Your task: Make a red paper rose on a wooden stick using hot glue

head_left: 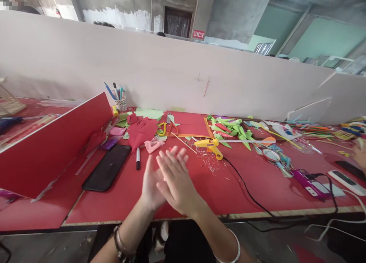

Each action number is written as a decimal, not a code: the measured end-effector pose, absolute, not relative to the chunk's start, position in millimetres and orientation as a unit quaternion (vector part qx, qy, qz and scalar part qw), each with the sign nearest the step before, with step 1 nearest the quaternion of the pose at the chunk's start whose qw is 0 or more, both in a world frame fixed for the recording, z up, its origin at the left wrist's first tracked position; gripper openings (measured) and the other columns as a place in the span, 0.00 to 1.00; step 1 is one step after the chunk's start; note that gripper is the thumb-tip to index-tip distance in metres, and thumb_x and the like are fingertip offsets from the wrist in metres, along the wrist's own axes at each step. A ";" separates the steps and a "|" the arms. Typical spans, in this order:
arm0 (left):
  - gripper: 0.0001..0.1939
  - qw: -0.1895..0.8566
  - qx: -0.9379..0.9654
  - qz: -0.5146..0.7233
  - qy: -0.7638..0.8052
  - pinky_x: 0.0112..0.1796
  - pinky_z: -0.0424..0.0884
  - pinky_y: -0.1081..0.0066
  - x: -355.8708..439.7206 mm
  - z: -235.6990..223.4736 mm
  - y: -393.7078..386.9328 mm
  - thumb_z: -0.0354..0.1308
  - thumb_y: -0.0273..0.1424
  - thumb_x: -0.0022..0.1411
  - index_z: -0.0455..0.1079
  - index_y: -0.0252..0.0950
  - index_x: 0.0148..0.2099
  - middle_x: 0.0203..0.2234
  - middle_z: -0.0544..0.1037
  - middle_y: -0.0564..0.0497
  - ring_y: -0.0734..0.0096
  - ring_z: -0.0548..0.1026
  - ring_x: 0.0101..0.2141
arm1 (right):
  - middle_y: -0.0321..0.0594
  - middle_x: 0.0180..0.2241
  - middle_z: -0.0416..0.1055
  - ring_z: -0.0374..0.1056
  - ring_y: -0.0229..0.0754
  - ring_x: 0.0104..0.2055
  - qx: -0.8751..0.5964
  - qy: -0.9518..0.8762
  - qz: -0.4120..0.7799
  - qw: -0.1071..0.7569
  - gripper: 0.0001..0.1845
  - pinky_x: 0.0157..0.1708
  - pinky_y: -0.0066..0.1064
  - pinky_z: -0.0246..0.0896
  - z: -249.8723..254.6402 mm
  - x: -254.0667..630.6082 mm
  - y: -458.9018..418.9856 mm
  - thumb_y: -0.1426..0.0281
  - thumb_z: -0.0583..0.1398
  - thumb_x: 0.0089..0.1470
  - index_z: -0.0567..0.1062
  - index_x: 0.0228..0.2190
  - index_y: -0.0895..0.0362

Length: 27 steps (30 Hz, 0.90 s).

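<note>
My left hand and my right hand meet palm to palm above the front of the red table, the right lying over the left. Fingers on both are stretched out, and I see nothing held; the space between the palms is hidden. Just beyond them lie a black-capped marker, a crumpled pink scrap and a thin wooden stick. To the right, a yellow hot glue gun rests on its side with a glue stick in its back, near stringy glue bits.
A black phone lies left, beside a standing red board. Behind are red paper pieces, scissors, green paper cones and a pen cup. A purple power strip and cords lie right, near another person's hand.
</note>
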<state>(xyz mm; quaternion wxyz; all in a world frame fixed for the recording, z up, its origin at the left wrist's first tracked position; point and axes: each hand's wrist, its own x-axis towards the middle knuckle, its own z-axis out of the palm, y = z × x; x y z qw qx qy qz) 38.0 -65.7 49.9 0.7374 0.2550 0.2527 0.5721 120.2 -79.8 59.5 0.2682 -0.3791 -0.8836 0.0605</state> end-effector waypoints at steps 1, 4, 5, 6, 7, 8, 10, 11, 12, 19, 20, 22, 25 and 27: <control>0.33 0.752 0.255 0.562 0.234 0.54 0.48 0.53 30.1 51.1 -64.2 0.33 0.52 0.57 0.56 0.39 0.57 0.57 0.56 0.48 0.57 0.50 0.58 | 0.45 0.60 0.42 0.34 0.45 0.62 -0.372 -0.888 0.069 0.261 0.31 0.58 0.47 0.36 54.9 120.6 -81.0 0.67 0.48 0.55 0.45 0.58 0.62; 0.31 0.770 0.245 0.571 0.149 0.55 0.47 0.56 12.0 50.3 -55.5 0.33 0.51 0.57 0.52 0.43 0.59 0.59 0.51 0.52 0.62 0.45 0.59 | 0.43 0.59 0.45 0.36 0.44 0.62 -0.355 -0.887 0.107 0.276 0.28 0.58 0.44 0.41 42.4 117.1 -90.4 0.71 0.48 0.55 0.49 0.57 0.60; 0.30 0.765 0.245 0.579 0.137 0.55 0.47 0.57 9.3 49.2 -52.7 0.34 0.51 0.58 0.52 0.44 0.58 0.59 0.50 0.53 0.63 0.45 0.59 | 0.42 0.58 0.48 0.39 0.42 0.61 -0.349 -0.883 0.122 0.288 0.25 0.57 0.43 0.43 39.9 115.5 -93.3 0.73 0.47 0.55 0.53 0.55 0.59; 0.30 0.758 0.248 0.588 0.133 0.55 0.47 0.57 8.1 48.2 -50.6 0.34 0.51 0.58 0.52 0.45 0.58 0.59 0.50 0.54 0.64 0.45 0.59 | 0.41 0.57 0.52 0.43 0.40 0.60 -0.342 -0.879 0.137 0.302 0.23 0.57 0.41 0.45 38.5 114.2 -95.2 0.74 0.46 0.56 0.57 0.53 0.57; 0.30 0.750 0.252 0.597 0.134 0.55 0.48 0.58 8.0 47.6 -49.3 0.34 0.51 0.57 0.52 0.46 0.58 0.59 0.50 0.54 0.64 0.45 0.59 | 0.40 0.55 0.56 0.47 0.38 0.58 -0.333 -0.874 0.151 0.320 0.21 0.56 0.39 0.48 38.0 113.6 -95.9 0.76 0.45 0.56 0.60 0.51 0.56; 0.30 0.742 0.256 0.604 0.137 0.54 0.48 0.57 8.4 47.7 -48.7 0.34 0.52 0.57 0.53 0.46 0.58 0.59 0.50 0.55 0.65 0.45 0.59 | 0.39 0.53 0.60 0.51 0.37 0.56 -0.325 -0.868 0.162 0.339 0.20 0.55 0.38 0.51 38.0 113.8 -95.4 0.77 0.44 0.57 0.63 0.49 0.55; 0.30 0.727 0.265 0.616 0.148 0.54 0.50 0.57 8.9 49.0 -48.1 0.35 0.52 0.57 0.53 0.47 0.57 0.59 0.51 0.55 0.64 0.46 0.59 | 0.38 0.47 0.65 0.57 0.36 0.52 -0.313 -0.853 0.182 0.375 0.18 0.51 0.35 0.56 38.7 116.7 -91.7 0.77 0.45 0.57 0.67 0.45 0.53; 0.29 0.721 0.270 0.618 0.156 0.54 0.51 0.57 8.4 49.7 -47.3 0.36 0.52 0.56 0.54 0.47 0.57 0.59 0.51 0.55 0.64 0.47 0.59 | 0.38 0.44 0.67 0.59 0.36 0.50 -0.312 -0.845 0.191 0.391 0.17 0.49 0.34 0.58 39.1 119.3 -89.0 0.76 0.46 0.57 0.68 0.44 0.52; 0.29 0.717 0.275 0.618 0.168 0.53 0.52 0.58 7.2 49.9 -45.7 0.36 0.52 0.56 0.55 0.47 0.56 0.59 0.52 0.55 0.64 0.49 0.58 | 0.39 0.42 0.68 0.61 0.36 0.47 -0.316 -0.835 0.200 0.404 0.16 0.47 0.33 0.60 39.6 122.5 -86.2 0.75 0.47 0.57 0.68 0.43 0.53; 0.27 0.450 0.560 0.451 0.530 0.50 0.56 0.58 5.1 26.9 -16.4 0.50 0.44 0.53 0.61 0.35 0.52 0.55 0.59 0.42 0.55 0.61 0.52 | 0.38 0.32 0.68 0.65 0.34 0.31 -0.409 -0.713 0.306 0.480 0.11 0.32 0.26 0.64 45.6 150.8 -65.5 0.70 0.51 0.55 0.67 0.41 0.55; 0.29 0.369 0.606 0.390 0.586 0.50 0.57 0.56 8.5 22.7 -12.7 0.51 0.44 0.52 0.58 0.35 0.54 0.55 0.57 0.41 0.53 0.60 0.52 | 0.39 0.33 0.67 0.65 0.34 0.32 -0.417 -0.694 0.316 0.495 0.10 0.32 0.26 0.64 46.3 154.1 -62.1 0.70 0.52 0.54 0.68 0.39 0.55; 0.33 0.249 0.650 0.277 0.663 0.47 0.59 0.53 17.2 16.5 -6.7 0.50 0.44 0.53 0.52 0.34 0.58 0.56 0.54 0.38 0.49 0.57 0.54 | 0.39 0.35 0.65 0.64 0.35 0.34 -0.418 -0.663 0.331 0.525 0.08 0.33 0.26 0.65 46.7 159.7 -54.8 0.70 0.54 0.52 0.70 0.36 0.55; 0.37 0.159 0.687 0.187 0.684 0.45 0.62 0.55 28.6 11.0 0.5 0.50 0.44 0.54 0.45 0.29 0.60 0.55 0.56 0.34 0.49 0.56 0.54 | 0.38 0.32 0.63 0.63 0.35 0.33 -0.410 -0.638 0.349 0.550 0.10 0.34 0.28 0.65 45.6 166.3 -45.0 0.71 0.58 0.48 0.71 0.36 0.55; 0.38 0.129 0.713 0.170 0.667 0.45 0.62 0.58 31.9 7.9 4.9 0.52 0.41 0.53 0.45 0.27 0.60 0.53 0.60 0.34 0.51 0.58 0.53 | 0.37 0.31 0.63 0.64 0.36 0.33 -0.408 -0.635 0.362 0.548 0.10 0.35 0.28 0.65 44.6 170.0 -39.9 0.70 0.58 0.48 0.71 0.36 0.54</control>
